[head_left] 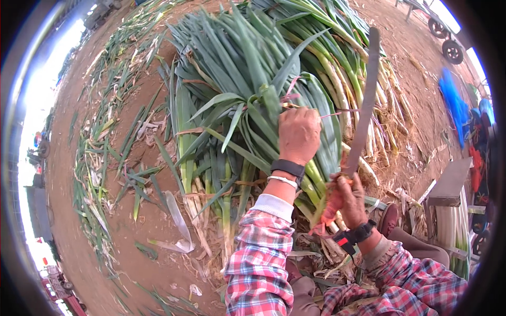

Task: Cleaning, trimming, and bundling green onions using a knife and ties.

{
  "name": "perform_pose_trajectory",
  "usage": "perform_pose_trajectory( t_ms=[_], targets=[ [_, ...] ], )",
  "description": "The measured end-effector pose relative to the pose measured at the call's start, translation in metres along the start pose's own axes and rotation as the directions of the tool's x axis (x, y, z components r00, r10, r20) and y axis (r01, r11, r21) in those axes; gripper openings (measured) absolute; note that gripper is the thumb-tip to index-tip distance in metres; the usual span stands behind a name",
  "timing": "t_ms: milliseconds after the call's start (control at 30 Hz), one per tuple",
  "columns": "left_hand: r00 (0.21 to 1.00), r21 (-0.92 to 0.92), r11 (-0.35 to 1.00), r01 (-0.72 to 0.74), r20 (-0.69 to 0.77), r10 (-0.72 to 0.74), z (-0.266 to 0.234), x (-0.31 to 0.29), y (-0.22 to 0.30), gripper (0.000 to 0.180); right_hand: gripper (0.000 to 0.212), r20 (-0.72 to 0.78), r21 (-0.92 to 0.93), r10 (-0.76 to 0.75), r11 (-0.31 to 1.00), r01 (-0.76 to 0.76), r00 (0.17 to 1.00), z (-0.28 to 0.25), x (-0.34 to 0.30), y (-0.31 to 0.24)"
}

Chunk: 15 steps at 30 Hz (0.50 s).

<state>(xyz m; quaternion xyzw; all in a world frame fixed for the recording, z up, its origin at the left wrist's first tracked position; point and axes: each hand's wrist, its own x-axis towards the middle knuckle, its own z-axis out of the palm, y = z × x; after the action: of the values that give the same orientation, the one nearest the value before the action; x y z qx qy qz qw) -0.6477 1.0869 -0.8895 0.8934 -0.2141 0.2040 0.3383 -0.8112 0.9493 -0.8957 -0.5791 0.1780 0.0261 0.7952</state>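
Green leeks (229,58) lie heaped on the ground in front of me, leaves pointing away and white stems toward me. My left hand (299,134) is closed in a fist over the leaves of the nearest bunch. A thin pinkish tie string (340,112) comes out on both sides of that fist. In my right hand (352,200) is a knife with a long, dark blade (365,100), its rounded tip pointing up and away from me. The knife handle, mostly covered by my fingers, has reddish wrapping (333,205). The leek stems pass beneath and beside my right hand.
Another leek pile (337,79) lies behind and to the right, roots showing. Cut leaf scraps (97,174) are strewn over the brown soil at left. A small grey-topped stand (448,192) is at right, near a blue plastic sheet (453,102). Cart wheels (452,51) show at far right.
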Motion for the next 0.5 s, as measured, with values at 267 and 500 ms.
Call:
perform_pose_trajectory(
  t_ms=[267, 500],
  targets=[
    [0.948, 0.285, 0.912, 0.296, -0.205, -0.243, -0.053, -0.039, -0.032, 0.079, 0.032, 0.024, -0.025, 0.107, 0.994, -0.106, 0.994, 0.004, 0.004, 0.027],
    [0.934, 0.464, 0.81, 0.357, -0.155, -0.323, -0.061, -0.047, -0.035, 0.029, 0.035, 0.058, -0.019, 0.111, 0.994, -0.11, 0.992, -0.004, 0.012, 0.03]
  ],
)
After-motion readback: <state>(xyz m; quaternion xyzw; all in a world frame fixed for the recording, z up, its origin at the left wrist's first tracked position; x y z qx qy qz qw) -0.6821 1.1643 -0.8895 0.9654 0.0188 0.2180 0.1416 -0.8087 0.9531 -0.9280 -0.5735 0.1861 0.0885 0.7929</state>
